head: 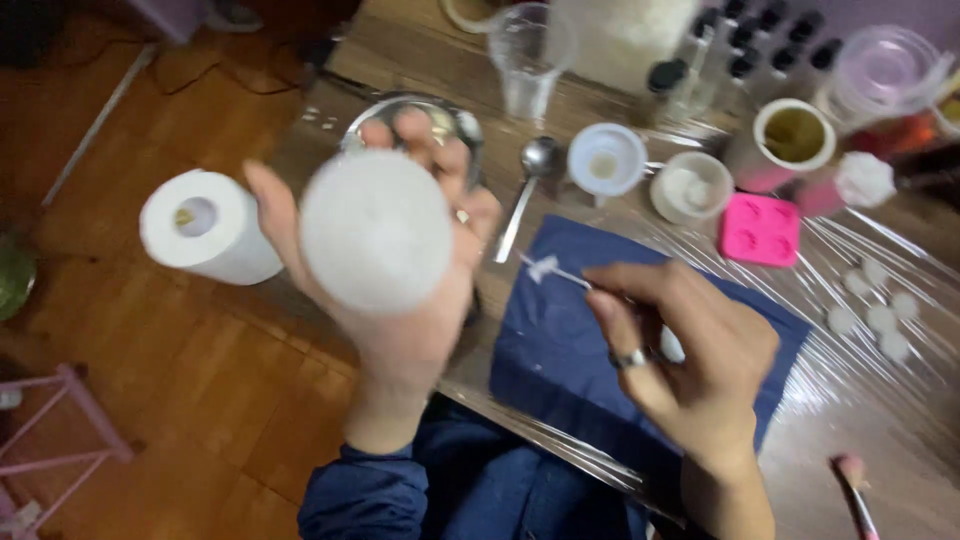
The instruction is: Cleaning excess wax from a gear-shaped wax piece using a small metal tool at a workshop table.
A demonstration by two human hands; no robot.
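White paper-towel roll [207, 227] at far left, beside desk [860, 440] edge. Left hand [400, 290]: grip wrapped round frosted white cylindrical container [376, 230], raised toward camera above round metal bowl [432, 118]. Metal spoon [528, 185] beside bowl; clear plastic cup [528, 55] behind. Dark blue cloth [560, 350] at centre. Right hand [690, 350], ring on finger: grip pinched narrow on thin white stick [556, 270] over cloth. White funnel [606, 160], pink silicone mould [760, 229], row of black-capped bottles [745, 45], small white discs [880, 310] at right.
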